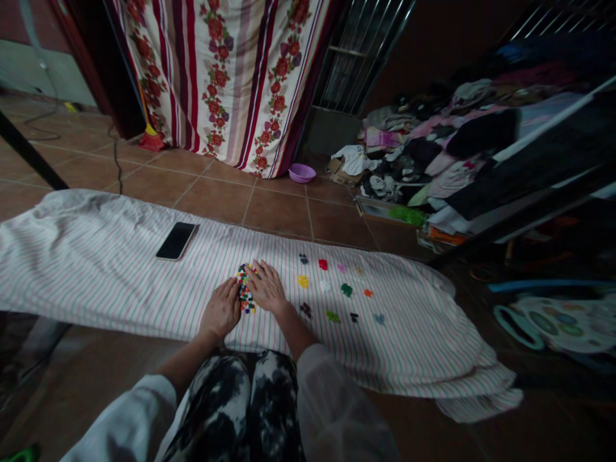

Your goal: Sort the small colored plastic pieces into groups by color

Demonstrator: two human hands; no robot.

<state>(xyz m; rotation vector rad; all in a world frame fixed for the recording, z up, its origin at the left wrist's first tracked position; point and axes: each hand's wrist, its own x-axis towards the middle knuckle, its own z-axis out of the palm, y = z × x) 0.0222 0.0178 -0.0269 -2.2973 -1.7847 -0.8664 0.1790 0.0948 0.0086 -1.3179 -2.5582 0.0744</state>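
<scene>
A mixed heap of small coloured pieces (246, 299), perhaps beads, lies on the striped cloth (120, 282) in front of me. My left hand (222, 310) rests along the heap's left side, palm down and fingers stretched forward. From the right, my right hand (267, 289) lies flat with fingers apart, its fingertips over the heap's upper part. Neither hand visibly grips a piece; what lies under the palms is hidden. Right of my hands sit several single-colour clusters, among them a yellow one (303, 281), a red one (323, 264), a dark green one (346, 290) and an orange one (368, 293).
A black phone (176, 241) lies on the cloth to the left. Beyond it are a tiled floor (276, 208), a floral curtain (221, 77) and a purple basin (302, 172). Clothes (433, 141) are heaped at the right, with dark metal bars in front.
</scene>
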